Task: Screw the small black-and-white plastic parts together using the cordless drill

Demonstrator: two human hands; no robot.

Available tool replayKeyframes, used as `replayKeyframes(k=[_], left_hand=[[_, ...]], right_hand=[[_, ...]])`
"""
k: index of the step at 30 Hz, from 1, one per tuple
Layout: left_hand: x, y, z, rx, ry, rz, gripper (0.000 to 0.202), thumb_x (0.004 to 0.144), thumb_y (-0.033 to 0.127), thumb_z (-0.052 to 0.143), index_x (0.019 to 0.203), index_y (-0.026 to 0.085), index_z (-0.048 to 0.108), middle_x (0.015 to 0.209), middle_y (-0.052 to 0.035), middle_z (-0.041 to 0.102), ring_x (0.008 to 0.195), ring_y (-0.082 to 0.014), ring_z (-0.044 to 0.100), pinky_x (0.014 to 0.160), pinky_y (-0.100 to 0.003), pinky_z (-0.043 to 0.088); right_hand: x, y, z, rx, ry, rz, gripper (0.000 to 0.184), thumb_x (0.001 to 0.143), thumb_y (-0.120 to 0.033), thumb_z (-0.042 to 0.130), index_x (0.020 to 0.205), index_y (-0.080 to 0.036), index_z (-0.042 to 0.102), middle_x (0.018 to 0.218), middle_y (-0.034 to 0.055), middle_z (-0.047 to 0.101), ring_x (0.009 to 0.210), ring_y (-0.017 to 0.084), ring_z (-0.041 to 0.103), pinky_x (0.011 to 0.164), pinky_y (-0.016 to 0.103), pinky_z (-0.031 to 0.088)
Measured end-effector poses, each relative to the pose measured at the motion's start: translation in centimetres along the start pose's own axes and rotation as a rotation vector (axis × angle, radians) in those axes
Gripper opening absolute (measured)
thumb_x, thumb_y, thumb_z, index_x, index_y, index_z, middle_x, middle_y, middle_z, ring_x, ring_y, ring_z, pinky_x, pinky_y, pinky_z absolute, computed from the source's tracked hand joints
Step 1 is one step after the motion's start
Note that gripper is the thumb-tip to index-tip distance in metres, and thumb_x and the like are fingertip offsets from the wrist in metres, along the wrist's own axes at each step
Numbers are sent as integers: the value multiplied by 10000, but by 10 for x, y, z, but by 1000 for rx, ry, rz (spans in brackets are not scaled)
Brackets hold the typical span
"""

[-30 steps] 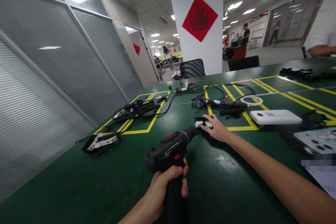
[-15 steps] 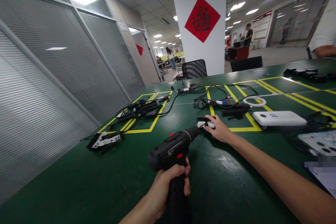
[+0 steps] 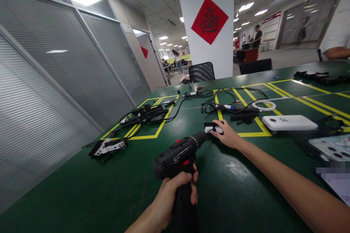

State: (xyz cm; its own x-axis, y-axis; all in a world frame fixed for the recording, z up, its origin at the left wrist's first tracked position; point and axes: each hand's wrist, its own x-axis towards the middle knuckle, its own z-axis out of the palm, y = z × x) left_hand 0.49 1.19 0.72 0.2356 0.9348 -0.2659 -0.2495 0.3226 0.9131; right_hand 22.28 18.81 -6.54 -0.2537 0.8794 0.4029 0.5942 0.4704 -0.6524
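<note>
Left hand (image 3: pixel 175 193): grip closed round drill (image 3: pixel 177 154), nose aimed at small black part (image 3: pixel 211 128). Right hand (image 3: pixel 228 136): grip pins the part to desk (image 3: pixel 82 189), probably steadying it.

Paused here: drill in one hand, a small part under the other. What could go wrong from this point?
1. The cordless drill, gripped in the left hand, has its nose close beside the fingers of the right hand; a slip could catch them.
2. The small black-and-white part is held only by that hand on the green table, so it might twist or skid.
</note>
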Motion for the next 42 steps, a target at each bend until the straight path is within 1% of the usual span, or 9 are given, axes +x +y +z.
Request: replayKeyframes(k=[4, 7, 11, 13, 17, 20, 24, 29, 42], left_hand=[[0, 2, 4, 28, 36, 28, 259, 770, 191, 408, 970, 94, 540, 709, -69, 611, 388, -100, 462, 502, -303, 389], [-1, 3, 6, 42, 43, 42, 328, 764, 185, 407, 1052, 86, 527, 827, -119, 646, 389, -100, 466, 487, -301, 379], [-2, 3, 4, 46, 35, 34, 386, 771, 188, 421, 1136, 90, 503, 1004, -163, 636, 410, -97, 479, 508, -311, 392], [-3, 2, 3, 42, 34, 35, 385, 773, 192, 431, 1138, 90, 505, 989, -154, 639, 408, -97, 476, 515, -317, 398], [-3, 1, 2, 35, 16, 54, 338, 774, 183, 438, 1089, 97, 526, 847, -102, 643, 405, -99, 467, 512, -312, 396], [-3, 0, 3, 27, 31, 54, 299, 770, 170, 433, 1043, 101, 535, 792, -81, 628, 397, -94, 460, 506, -305, 391], [-3, 1, 3, -5, 20, 36, 277, 762, 159, 441, 1014, 104, 541, 780, -62, 602, 400, -88, 460, 513, -305, 399], [-3, 1, 4, -13, 38, 15, 248, 759, 160, 455, 977, 100, 555, 777, -53, 582, 403, -82, 456, 517, -302, 402], [-1, 4, 5, -23, 20, 39, 220, 759, 153, 419, 929, 116, 554, 775, -42, 555, 390, -72, 443, 498, -292, 407]], right_hand=[[0, 0, 0, -4, -2, 11, 478, 786, -383, 545, 1233, -264, 423, 1128, 72, 418, 977, 190, 530, 920, 349, 404], [0, 1, 0, -6, 1, 8, 473, 788, -386, 541, 1231, -268, 424, 1127, 72, 423, 977, 192, 529, 921, 354, 402], [0, 1, 0, -5, 0, 3, 480, 789, -388, 540, 1237, -266, 417, 1129, 73, 420, 982, 192, 526, 925, 355, 399], [0, 1, 0, -5, -2, 7, 484, 790, -391, 538, 1241, -264, 415, 1131, 74, 416, 982, 192, 527, 921, 353, 401], [0, 0, -1, -9, -3, 8, 481, 792, -393, 537, 1239, -259, 419, 1132, 76, 412, 989, 192, 523, 928, 351, 396], [0, -1, -1, -9, -1, 4, 476, 794, -395, 535, 1235, -258, 422, 1124, 73, 414, 993, 190, 520, 931, 348, 395], [0, 0, 0, -6, 1, 2, 478, 788, -393, 543, 1233, -264, 423, 1113, 68, 419, 995, 187, 523, 930, 346, 397], [0, 1, 1, -3, 7, 4, 484, 783, -388, 550, 1234, -269, 423, 1115, 68, 420, 1004, 188, 524, 927, 345, 399], [0, 2, 0, -9, -9, 14, 487, 783, -397, 543, 1235, -266, 417, 1119, 69, 413, 1007, 190, 520, 930, 344, 399]])
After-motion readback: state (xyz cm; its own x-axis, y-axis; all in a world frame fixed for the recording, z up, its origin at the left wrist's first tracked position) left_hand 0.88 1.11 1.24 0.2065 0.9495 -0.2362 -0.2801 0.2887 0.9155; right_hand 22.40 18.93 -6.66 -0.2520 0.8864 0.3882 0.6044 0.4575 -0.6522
